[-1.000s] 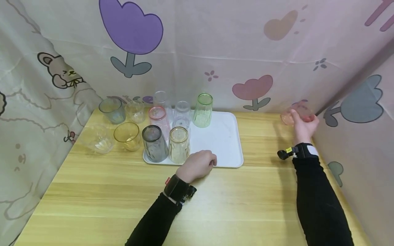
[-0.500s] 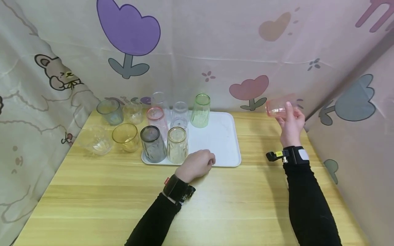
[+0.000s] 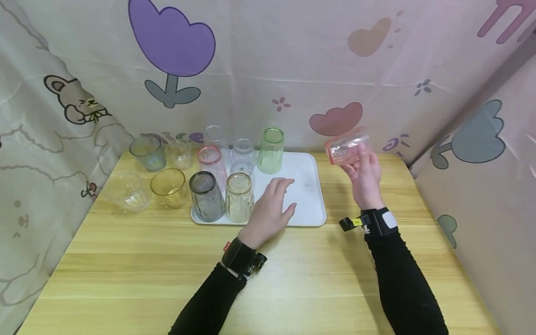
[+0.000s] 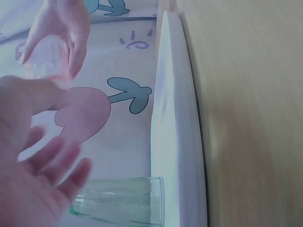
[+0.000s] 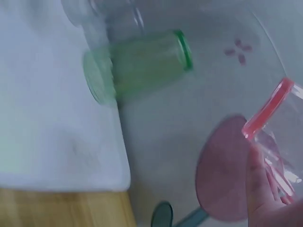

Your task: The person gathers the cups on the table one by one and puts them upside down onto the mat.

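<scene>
One tilted, transparent pink glass (image 3: 346, 146) with darker rim, right of the white tray (image 3: 306, 195), clasped by right grip (image 3: 366, 180); left grip (image 3: 269, 211) over the tray, thumb and fingers apart

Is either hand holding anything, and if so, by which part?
The right hand holds a pink glass by its side, tilted above the table. The left hand holds nothing.

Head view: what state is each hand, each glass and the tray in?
Tray: flat, partly covered
Left hand: fingers spread, holding nothing
Held pink glass: tilted, in mid-air
Right hand: gripping that glass
Glasses on tray: standing
Glasses left of tray: standing, mouths up
</scene>
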A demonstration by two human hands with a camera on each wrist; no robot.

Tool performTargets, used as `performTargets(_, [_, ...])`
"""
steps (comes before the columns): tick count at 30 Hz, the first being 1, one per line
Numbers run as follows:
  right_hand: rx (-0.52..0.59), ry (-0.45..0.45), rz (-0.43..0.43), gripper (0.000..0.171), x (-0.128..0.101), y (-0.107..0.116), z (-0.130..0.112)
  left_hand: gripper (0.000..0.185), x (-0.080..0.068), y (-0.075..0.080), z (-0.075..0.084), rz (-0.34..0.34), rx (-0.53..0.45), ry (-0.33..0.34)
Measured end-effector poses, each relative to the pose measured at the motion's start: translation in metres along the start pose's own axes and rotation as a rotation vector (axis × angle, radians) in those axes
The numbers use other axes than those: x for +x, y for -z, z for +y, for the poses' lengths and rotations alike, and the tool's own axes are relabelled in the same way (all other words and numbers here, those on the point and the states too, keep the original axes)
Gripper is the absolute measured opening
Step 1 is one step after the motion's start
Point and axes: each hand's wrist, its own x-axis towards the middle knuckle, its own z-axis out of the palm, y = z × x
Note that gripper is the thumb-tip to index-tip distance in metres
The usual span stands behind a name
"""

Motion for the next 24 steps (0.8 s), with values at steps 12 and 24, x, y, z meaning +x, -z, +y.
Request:
performTargets(12, [-0.131,-0.078,-0.270,0.073,-0.032,-0.030,0.032,0.092,0.003,-0.003,0.001,0.255,-0.136,-0.051])
performTargets(24, [-0.136,-0.151,-0.344,0.085,-0.052,-0.051,0.056,0.102,0.007,-0.003,0.001,0.413,-0.153,-0.159])
